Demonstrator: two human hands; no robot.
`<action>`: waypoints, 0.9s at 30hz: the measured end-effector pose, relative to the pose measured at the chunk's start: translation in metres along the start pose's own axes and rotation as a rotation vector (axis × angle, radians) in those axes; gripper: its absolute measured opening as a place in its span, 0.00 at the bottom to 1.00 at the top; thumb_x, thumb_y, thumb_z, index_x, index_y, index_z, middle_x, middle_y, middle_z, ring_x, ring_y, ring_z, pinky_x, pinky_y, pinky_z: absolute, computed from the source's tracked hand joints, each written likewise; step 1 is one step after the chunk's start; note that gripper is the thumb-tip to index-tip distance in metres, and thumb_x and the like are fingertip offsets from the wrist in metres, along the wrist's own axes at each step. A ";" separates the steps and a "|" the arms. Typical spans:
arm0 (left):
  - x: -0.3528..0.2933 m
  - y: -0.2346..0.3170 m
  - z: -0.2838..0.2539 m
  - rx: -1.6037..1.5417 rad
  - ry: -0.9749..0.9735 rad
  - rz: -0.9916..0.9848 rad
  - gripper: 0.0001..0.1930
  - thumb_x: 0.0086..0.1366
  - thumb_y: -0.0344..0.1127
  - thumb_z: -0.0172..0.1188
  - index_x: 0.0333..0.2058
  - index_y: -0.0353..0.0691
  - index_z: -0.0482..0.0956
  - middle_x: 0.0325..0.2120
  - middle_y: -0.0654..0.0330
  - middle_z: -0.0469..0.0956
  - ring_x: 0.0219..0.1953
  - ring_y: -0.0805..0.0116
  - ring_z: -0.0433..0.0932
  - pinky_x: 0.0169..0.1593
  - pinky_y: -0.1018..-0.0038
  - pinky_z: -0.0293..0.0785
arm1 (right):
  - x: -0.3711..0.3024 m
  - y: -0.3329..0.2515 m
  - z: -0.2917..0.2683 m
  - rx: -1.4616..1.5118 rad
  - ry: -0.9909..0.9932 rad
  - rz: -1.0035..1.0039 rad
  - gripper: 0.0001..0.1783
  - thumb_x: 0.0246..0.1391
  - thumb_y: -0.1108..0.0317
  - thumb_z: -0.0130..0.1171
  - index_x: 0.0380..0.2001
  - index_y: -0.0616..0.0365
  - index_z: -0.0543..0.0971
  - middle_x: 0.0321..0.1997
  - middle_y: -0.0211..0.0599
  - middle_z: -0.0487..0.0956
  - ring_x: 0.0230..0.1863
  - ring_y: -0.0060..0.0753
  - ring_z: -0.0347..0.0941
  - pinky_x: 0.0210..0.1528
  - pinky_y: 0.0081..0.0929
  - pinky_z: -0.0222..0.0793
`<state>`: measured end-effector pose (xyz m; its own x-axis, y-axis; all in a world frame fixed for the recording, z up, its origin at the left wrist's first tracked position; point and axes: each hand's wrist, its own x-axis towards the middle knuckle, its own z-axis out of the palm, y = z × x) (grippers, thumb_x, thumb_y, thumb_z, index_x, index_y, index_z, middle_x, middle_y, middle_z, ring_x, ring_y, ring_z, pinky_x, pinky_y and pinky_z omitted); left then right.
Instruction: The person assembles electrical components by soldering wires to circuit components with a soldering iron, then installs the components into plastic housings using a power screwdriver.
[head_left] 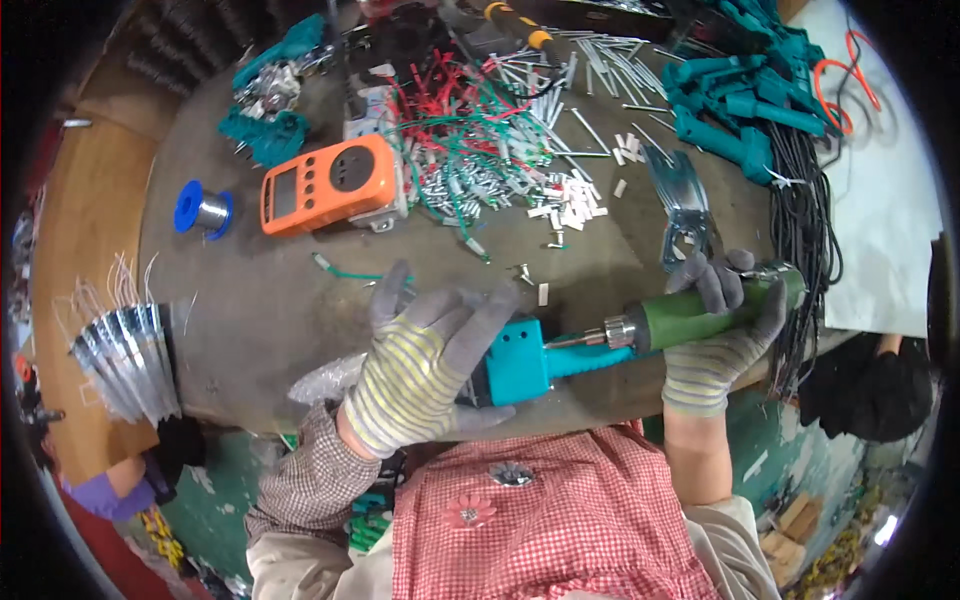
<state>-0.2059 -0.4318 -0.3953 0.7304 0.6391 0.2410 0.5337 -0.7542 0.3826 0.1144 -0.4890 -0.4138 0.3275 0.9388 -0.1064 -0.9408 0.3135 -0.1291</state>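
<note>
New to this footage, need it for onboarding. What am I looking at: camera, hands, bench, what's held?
No robot here: a person works with two gloved hands. The one picture comes from a fisheye camera on their head, looking down, so straight edges bend. The left hand holds a teal tool part; the right hand grips a green power screwdriver, its bit pointed toward that part. On the table lie an orange meter, a blue wire spool, tangled wires and small white pieces.
</note>
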 end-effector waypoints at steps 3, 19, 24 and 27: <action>0.005 0.005 -0.010 -0.014 0.026 0.031 0.53 0.39 0.64 0.80 0.66 0.51 0.79 0.48 0.60 0.81 0.53 0.58 0.79 0.70 0.35 0.56 | -0.001 -0.004 0.001 -0.054 -0.055 -0.013 0.27 0.66 0.46 0.67 0.50 0.60 0.78 0.26 0.22 0.60 0.27 0.26 0.58 0.69 0.40 0.68; -0.051 -0.004 -0.004 0.190 0.080 0.073 0.23 0.56 0.43 0.77 0.51 0.76 0.89 0.49 0.57 0.78 0.47 0.54 0.80 0.43 0.59 0.80 | 0.016 -0.002 0.004 -0.179 0.083 0.016 0.18 0.66 0.58 0.69 0.48 0.58 0.78 0.27 0.20 0.63 0.28 0.22 0.61 0.73 0.41 0.70; -0.052 -0.009 -0.004 0.178 0.054 0.117 0.26 0.58 0.43 0.72 0.56 0.77 0.86 0.51 0.57 0.77 0.48 0.55 0.80 0.44 0.58 0.80 | 0.012 -0.004 0.001 -0.164 0.037 0.064 0.14 0.67 0.60 0.67 0.48 0.56 0.78 0.28 0.19 0.65 0.30 0.22 0.63 0.72 0.42 0.71; -0.052 -0.009 -0.006 0.115 -0.009 0.098 0.26 0.58 0.42 0.70 0.56 0.76 0.86 0.53 0.57 0.77 0.48 0.56 0.79 0.46 0.57 0.80 | 0.011 -0.006 0.000 -0.168 0.049 0.032 0.15 0.66 0.60 0.67 0.49 0.54 0.77 0.28 0.19 0.66 0.30 0.23 0.63 0.72 0.45 0.71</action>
<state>-0.2513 -0.4569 -0.4056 0.7847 0.5606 0.2644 0.5047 -0.8255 0.2527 0.1235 -0.4802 -0.4144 0.3049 0.9388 -0.1605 -0.9244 0.2511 -0.2871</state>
